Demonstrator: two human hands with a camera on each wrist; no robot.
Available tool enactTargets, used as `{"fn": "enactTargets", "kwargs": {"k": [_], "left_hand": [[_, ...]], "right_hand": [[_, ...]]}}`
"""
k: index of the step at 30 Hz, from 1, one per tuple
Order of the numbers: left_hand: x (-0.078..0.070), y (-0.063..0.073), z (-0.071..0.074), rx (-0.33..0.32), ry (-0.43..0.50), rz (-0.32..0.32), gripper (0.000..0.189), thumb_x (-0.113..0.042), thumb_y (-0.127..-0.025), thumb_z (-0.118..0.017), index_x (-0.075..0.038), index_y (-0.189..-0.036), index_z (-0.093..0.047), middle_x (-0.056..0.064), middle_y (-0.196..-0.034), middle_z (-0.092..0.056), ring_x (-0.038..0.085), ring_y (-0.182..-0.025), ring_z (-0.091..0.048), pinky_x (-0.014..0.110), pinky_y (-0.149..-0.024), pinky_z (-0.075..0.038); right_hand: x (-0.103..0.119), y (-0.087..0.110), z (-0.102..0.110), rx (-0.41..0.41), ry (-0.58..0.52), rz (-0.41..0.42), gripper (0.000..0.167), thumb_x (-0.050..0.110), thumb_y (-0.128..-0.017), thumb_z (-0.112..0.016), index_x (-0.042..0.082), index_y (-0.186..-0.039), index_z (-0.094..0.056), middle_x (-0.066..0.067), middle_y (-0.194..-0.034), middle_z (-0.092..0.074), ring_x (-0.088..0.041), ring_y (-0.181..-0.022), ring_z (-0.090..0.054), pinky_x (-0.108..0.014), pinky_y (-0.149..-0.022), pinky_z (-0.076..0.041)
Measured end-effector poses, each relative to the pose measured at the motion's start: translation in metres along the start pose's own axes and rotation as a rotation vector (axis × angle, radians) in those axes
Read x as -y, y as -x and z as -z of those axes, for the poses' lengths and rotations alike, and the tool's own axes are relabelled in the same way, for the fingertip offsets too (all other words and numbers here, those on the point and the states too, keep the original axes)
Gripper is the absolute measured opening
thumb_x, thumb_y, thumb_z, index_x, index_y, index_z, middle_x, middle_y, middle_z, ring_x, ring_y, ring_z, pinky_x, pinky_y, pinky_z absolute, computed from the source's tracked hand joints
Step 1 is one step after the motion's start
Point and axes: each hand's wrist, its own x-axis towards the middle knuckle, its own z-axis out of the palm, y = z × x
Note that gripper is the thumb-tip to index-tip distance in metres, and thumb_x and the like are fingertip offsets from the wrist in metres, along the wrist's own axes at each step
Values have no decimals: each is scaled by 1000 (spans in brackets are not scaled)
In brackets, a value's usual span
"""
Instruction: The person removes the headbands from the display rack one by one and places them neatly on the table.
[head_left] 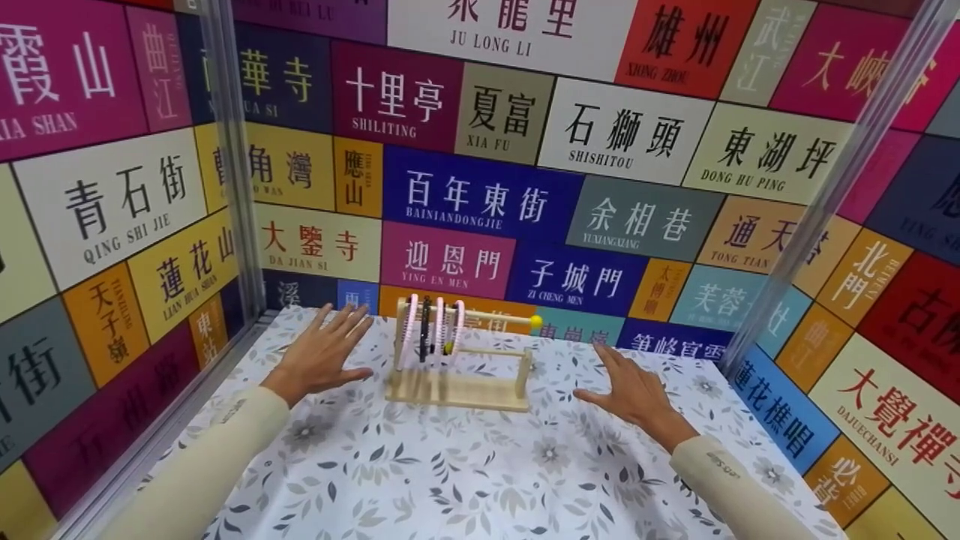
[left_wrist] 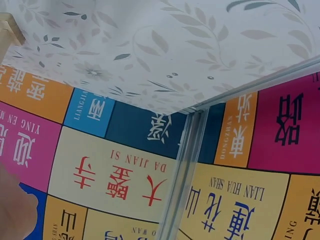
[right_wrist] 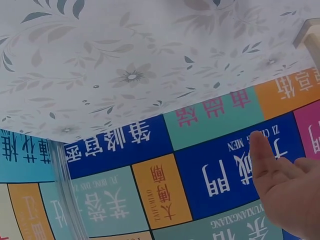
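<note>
A small wooden stand (head_left: 457, 396) sits toward the back of the table. On its upper rod, which ends in a yellow tip (head_left: 536, 321), hang several pink and black ring-shaped bands (head_left: 412, 330), bunched at the left end. My left hand (head_left: 322, 352) is spread to the left of the stand, apart from it and holding nothing. To the right, my right hand (head_left: 631, 388) has its fingers extended, with a gap between it and the stand. The right wrist view shows part of that hand (right_wrist: 282, 192); only a blurred edge of the left hand (left_wrist: 17, 207) appears in its own view.
A white cloth with grey leaves and flowers covers the table (head_left: 480, 480). Walls of coloured panels with lettering (head_left: 480, 191) enclose the back and sides. Clear vertical strips (head_left: 244, 165) run along the corners.
</note>
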Motion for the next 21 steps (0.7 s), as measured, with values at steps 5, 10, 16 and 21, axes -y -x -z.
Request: {"fn": "enactTargets", "kwargs": {"k": [5, 10, 16, 21], "left_hand": [[-3, -1, -3, 14, 1, 10, 100, -78, -95, -47, -10, -165, -24, 12, -172, -21, 34, -158, -19, 60, -129, -10], [-7, -3, -5, 25, -9, 1, 100, -77, -96, -46, -9, -165, -24, 12, -172, -20, 34, -158, -20, 59, -128, -10], [-12, -5, -8, 17, -13, -5, 99, -76, -97, -45, -9, -165, -22, 11, -172, -20, 33, -158, -19, 58, -129, -11], [-14, -6, -13, 21, 16, -3, 97, -74, -98, -46, -9, -166, -21, 10, -173, -18, 33, -158, -18, 58, -129, -10]], "right_hand": [[5, -3, 1, -19, -16, 10, 103, 67, -85, -74, 15, -164, -32, -18, -162, -41, -45, -137, -52, -68, -100, -51], [8, -4, 3, -12, -14, 18, 103, 69, -86, -71, 13, -164, -32, -18, -163, -39, -45, -142, -46, -68, -104, -49], [15, -7, 2, -15, -3, 25, 102, 72, -87, -69, 12, -162, -35, -18, -163, -39, -44, -141, -47, -63, -100, -54], [24, -10, 0, -28, -12, 29, 103, 76, -84, -67, 13, -161, -37, -17, -162, -42, -44, -139, -50, -62, -102, -53]]}}
